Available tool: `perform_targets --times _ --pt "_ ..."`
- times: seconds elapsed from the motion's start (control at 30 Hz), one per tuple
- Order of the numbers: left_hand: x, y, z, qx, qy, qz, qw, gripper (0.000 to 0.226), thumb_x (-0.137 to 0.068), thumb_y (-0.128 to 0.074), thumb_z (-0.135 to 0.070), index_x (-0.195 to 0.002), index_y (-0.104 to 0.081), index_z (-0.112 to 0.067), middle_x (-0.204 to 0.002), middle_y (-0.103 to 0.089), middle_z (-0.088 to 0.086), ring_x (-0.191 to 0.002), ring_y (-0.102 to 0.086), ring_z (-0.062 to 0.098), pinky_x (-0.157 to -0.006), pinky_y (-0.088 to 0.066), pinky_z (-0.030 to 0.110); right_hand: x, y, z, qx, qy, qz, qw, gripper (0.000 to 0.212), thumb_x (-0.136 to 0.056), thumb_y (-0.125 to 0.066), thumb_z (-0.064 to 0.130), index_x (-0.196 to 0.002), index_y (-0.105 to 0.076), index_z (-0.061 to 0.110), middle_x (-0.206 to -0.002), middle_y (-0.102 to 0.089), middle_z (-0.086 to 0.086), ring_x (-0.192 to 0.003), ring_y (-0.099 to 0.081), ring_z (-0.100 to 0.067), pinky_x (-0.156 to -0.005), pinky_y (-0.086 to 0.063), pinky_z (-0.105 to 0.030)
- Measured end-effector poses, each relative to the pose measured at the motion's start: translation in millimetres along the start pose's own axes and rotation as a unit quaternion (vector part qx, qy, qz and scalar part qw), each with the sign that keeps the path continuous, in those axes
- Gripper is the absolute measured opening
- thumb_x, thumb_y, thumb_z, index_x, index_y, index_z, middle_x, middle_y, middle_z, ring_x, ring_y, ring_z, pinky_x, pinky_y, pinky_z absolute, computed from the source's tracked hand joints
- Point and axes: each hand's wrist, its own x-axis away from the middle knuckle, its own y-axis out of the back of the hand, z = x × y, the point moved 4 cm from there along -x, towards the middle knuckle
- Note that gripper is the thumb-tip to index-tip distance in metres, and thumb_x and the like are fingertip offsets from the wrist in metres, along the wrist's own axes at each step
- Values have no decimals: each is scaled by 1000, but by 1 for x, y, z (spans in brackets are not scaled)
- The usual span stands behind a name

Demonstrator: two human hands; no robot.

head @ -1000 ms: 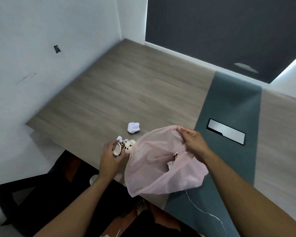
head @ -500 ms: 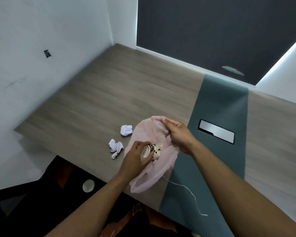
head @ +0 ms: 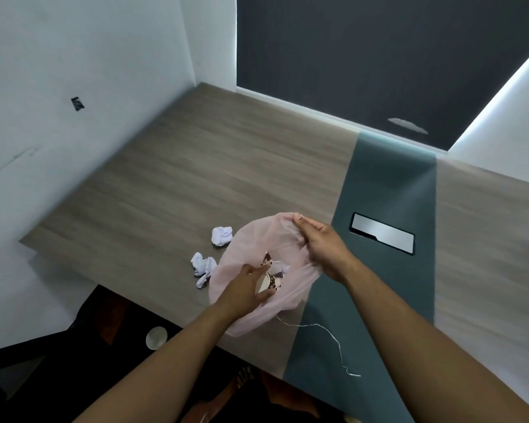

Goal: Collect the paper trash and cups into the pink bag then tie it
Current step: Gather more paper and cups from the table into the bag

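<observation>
The left hand (head: 245, 290) grips a spotted paper cup (head: 271, 283) inside the mouth of the pink bag (head: 251, 242), whose rim the right hand (head: 321, 248) pinches open on the table (head: 196, 178); possibly another cup lies inside, while two paper wads (head: 222, 235) wait just beside it, and tying remains.

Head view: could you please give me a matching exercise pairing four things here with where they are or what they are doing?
Things:
1. patterned paper cup
2. nearer crumpled paper
3. white string
4. right hand

States:
A. pinches the rim of the pink bag
B. lies on the wooden table, left of the bag
C. held by the left hand in the bag's mouth
D. trails from the bag across the green strip

Pairs: 1-C, 2-B, 3-D, 4-A
</observation>
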Motion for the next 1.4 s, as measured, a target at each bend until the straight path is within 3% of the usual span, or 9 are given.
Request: perform_targets --times 0.13,0.23,0.4,0.53,0.7,0.9,1.17,1.3,1.4 --pt "-6 18 -8 -4 22 37 999 65 -101 -67 -59 -154 -59 -23 -149 -65 6 -135 -61 24 -112 -48 38 -1 9 -4 18 -3 -29 999 32 -109 -62 50 -119 -84 30 -107 -85 0 -99 -79 -20 -93 -64 -39" --pt "-8 55 -13 56 15 15 998 36 -106 -61 -55 -113 -82 -27 -103 -83 -11 -86 -77 7 -82 -61 33 -3 15 -8 17 -18 -49 998 32 -108 -63 50 -118 -85 30 -106 -85 0 -105 -80 -26 -96 -65 -43" --pt "-21 104 29 95 104 -206 968 42 -109 -57 -35 -77 -76 -15 -53 -63 -2 -50 -59 14 -55 -45 31 0 20 -17 -10 -36 -85 996 30 -110 -62 44 -120 -83 26 -102 -86 1 -101 -82 -25 -85 -66 -36" --pt "-43 84 99 40 154 -177 971 17 -102 -65 -26 -107 -77 -14 -102 -70 12 -93 -69 33 -78 -50 36 4 21 -26 -8 -57 -98 994 26 -109 -62 46 -112 -82 29 -91 -85 3 -82 -83 -18 -67 -64 -28" --pt "-45 31 158 -43 211 -17 976 62 -100 -74 -27 -158 -55 -23 -166 -34 29 -154 -38 44 -124 -38 47 3 20 -39 1 -69 -103 992 27 -109 -62 47 -105 -82 30 -91 -85 1 -78 -82 -16 -72 -66 -31" --pt "-21 10 169 27 201 -68 977 30 -89 -66 -25 -112 -72 -6 -132 -57 20 -108 -64 37 -92 -46 33 -3 17 -46 1 -78 -105 991 27 -109 -64 45 -111 -82 26 -95 -86 4 -83 -82 -12 -66 -60 -19" --pt "-36 75 139 168 179 -205 947 27 -91 -75 -4 -113 -80 -19 -119 -71 18 -98 -72 29 -89 -59 35 -15 13 -48 20 -88 -97 991 37 -107 -61 54 -123 -81 27 -99 -86 0 -93 -83 -22 -92 -66 -40" --pt "-39 98 80 508 111 -72 851 22 -100 -73 -1 -118 -77 -14 -117 -80 18 -97 -72 24 -86 -63 28 -23 10 -44 25 -86 -106 990 35 -108 -60 55 -114 -84 29 -101 -85 -6 -99 -82 -30 -97 -65 -48" --pt "-32 97 39 586 67 47 806 24 -93 -75 -4 -116 -77 -10 -115 -78 10 -99 -74 21 -90 -63 30 -32 7 -41 16 -79 -118 990 34 -107 -62 53 -112 -85 29 -106 -84 -13 -107 -79 -37 -101 -62 -53"
